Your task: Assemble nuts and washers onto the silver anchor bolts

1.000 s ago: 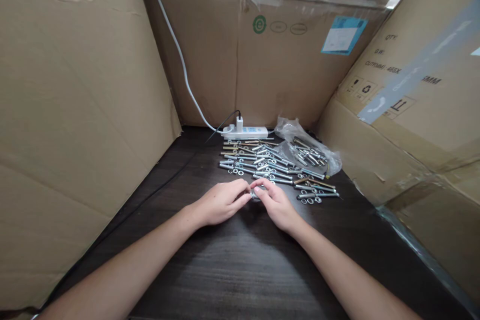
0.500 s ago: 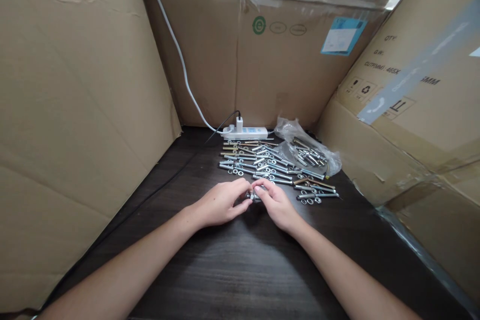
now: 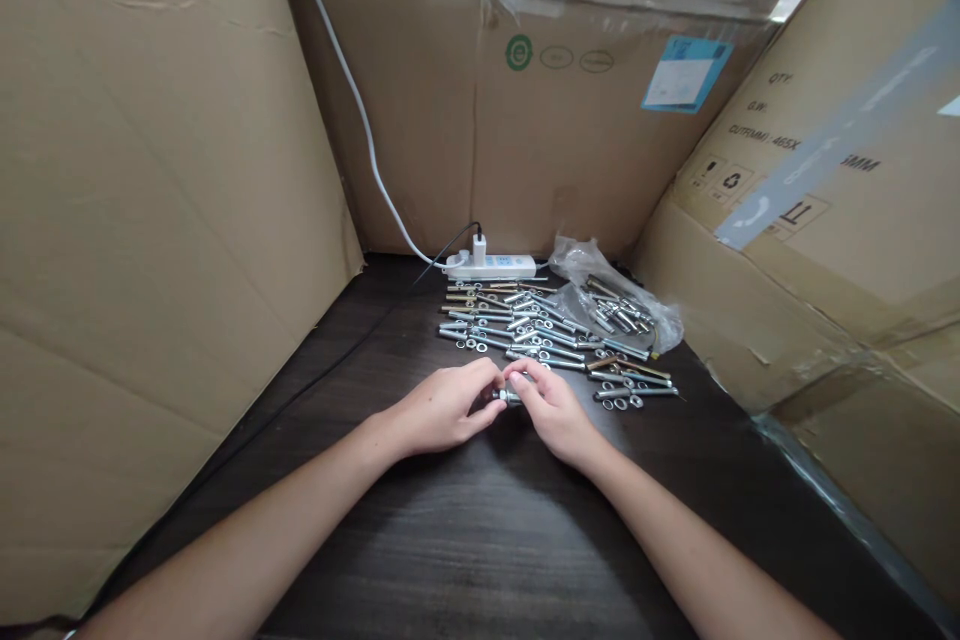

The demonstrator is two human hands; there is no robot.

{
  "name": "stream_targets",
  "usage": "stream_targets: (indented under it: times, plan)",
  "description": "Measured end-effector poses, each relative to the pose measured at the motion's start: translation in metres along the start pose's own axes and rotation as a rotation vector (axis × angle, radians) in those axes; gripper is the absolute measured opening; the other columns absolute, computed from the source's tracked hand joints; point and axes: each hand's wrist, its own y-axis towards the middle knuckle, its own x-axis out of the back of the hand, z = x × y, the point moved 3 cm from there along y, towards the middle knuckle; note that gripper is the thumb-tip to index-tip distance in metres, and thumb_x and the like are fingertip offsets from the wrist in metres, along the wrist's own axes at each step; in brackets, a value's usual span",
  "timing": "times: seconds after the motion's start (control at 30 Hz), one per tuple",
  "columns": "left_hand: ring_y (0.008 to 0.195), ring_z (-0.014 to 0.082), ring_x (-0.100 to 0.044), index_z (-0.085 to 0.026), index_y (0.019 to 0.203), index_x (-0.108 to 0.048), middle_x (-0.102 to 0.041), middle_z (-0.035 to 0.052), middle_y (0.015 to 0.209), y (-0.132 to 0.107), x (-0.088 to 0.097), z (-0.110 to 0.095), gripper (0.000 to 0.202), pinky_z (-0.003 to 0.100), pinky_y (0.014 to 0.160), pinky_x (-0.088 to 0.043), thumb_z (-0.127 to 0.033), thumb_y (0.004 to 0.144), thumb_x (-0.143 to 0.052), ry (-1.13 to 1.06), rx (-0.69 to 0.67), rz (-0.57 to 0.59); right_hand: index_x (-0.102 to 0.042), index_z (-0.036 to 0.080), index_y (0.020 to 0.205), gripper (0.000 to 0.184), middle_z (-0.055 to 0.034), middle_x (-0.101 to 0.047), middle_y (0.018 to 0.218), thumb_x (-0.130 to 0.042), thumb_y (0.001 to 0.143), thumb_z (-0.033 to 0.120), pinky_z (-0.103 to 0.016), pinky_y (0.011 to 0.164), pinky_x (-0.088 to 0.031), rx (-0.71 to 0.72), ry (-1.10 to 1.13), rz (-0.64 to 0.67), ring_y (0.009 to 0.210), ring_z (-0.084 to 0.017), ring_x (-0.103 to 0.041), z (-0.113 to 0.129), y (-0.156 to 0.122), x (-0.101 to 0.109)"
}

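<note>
Both my hands meet over the dark wooden table (image 3: 480, 540), pinching one short silver bolt (image 3: 508, 395) between them. My left hand (image 3: 442, 410) grips its left end with thumb and fingertips. My right hand (image 3: 547, 407) is closed round the right end. Just beyond the hands lies a spread of several silver and brass-coloured bolts, nuts and washers (image 3: 525, 325).
A clear plastic bag (image 3: 615, 300) with more bolts lies at the back right. A white power strip (image 3: 491, 265) with a plug and a white cable sits against the rear cardboard box (image 3: 525, 110). Large cardboard boxes wall in the left (image 3: 150, 220) and right (image 3: 825, 220) sides.
The hands stay in the same place; the fingertips have shifted slightly round the bolt, as if turning it.
</note>
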Motion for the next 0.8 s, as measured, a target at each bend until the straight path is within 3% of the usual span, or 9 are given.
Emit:
stream_targets:
  times: [0.37,0.57,0.8]
  plan:
    - [0.077,0.0134,-0.054,-0.020,0.096,-0.050,-0.057,0.0008,0.092,0.0002,0.0053,-0.0009,0.011,0.024,0.068,-0.042,-0.026,0.087,-0.047,0.061,-0.018,-0.064,-0.048,0.018,0.073,0.025,0.0023,-0.045,0.067,-0.043,0.089,0.037,-0.025,0.064,-0.035,0.033,-0.054,0.039,0.065,-0.013,-0.041,0.0024,-0.0014,0.0022]
    - [0.080,0.0137,-0.054,-0.021,0.095,-0.053,-0.058,0.0003,0.091,0.0001,0.0063,0.0020,0.016,0.024,0.071,-0.043,-0.032,0.092,-0.041,-0.001,0.047,-0.026,-0.049,0.018,0.075,0.024,0.0023,-0.045,0.068,-0.043,0.089,0.037,-0.024,0.064,-0.034,0.059,-0.071,0.049,0.065,-0.013,-0.041,0.0034,-0.0029,0.0020]
    - [0.078,0.0135,-0.052,-0.020,0.096,-0.051,-0.056,0.0012,0.091,-0.0009,0.0054,0.0024,0.012,0.024,0.068,-0.042,-0.028,0.091,-0.043,-0.050,0.032,-0.034,-0.047,0.019,0.078,0.024,0.0022,-0.045,0.071,-0.039,0.092,0.036,-0.024,0.066,-0.035,0.090,-0.123,0.075,0.067,-0.013,-0.042,0.0047,-0.0028,0.0012]
